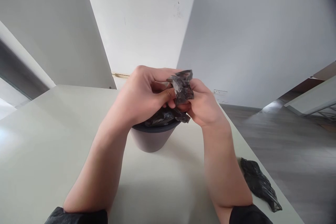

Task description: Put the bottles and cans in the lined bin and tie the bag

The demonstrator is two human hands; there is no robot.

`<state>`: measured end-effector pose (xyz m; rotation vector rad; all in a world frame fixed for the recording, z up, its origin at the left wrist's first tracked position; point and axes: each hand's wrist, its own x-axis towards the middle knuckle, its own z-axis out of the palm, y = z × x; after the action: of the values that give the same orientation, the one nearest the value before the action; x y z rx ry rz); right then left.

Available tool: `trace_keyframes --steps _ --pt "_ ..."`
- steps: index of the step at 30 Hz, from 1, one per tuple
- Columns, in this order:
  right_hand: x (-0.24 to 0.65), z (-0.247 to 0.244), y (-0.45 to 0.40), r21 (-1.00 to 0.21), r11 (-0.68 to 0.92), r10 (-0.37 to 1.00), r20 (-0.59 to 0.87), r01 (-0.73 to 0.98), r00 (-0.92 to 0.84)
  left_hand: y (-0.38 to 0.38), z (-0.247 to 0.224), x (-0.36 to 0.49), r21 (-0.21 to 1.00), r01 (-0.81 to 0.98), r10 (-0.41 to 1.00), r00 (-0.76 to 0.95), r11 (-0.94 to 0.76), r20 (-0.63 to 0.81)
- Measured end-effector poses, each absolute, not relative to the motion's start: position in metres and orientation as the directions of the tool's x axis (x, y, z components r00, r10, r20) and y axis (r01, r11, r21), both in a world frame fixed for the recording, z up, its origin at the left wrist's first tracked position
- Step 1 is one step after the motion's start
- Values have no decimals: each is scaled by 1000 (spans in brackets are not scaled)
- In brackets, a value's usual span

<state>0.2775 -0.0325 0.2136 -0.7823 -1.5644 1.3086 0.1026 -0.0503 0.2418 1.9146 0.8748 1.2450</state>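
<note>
A black plastic bag point(164, 116) sits inside a small trash bin point(152, 140) with a dark rim and a greyish-pink body. Its gathered top rises above the bin between my two hands. My left hand point(147, 92) pinches this bunched plastic with thumb and fingers from the left. From the right, my right hand point(203, 101) closes on the same gathered plastic, its fingertips partly hidden behind the bag. A loose corner of the bag hangs over the bin's right rim. Both hands are directly above the bin.
The bin stands on a pale table point(162, 189). Another crumpled black plastic bag point(259, 183) lies near the table's right edge, beside my right forearm. Walls rise behind the table, and a grey wood-look floor point(283, 147) shows at the right.
</note>
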Motion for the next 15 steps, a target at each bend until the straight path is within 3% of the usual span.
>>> trace_keyframes --steps 5,10,15 --pt "281 221 -38 -961 270 844 263 -52 -467 -54 246 104 785 279 832 143 -554 536" --pt "278 226 -45 -950 308 867 298 -39 -400 -58 246 107 701 458 777 -34 -546 628" --pt "279 227 -54 -917 399 868 376 4 -325 -52 241 105 654 537 789 35 -533 614"
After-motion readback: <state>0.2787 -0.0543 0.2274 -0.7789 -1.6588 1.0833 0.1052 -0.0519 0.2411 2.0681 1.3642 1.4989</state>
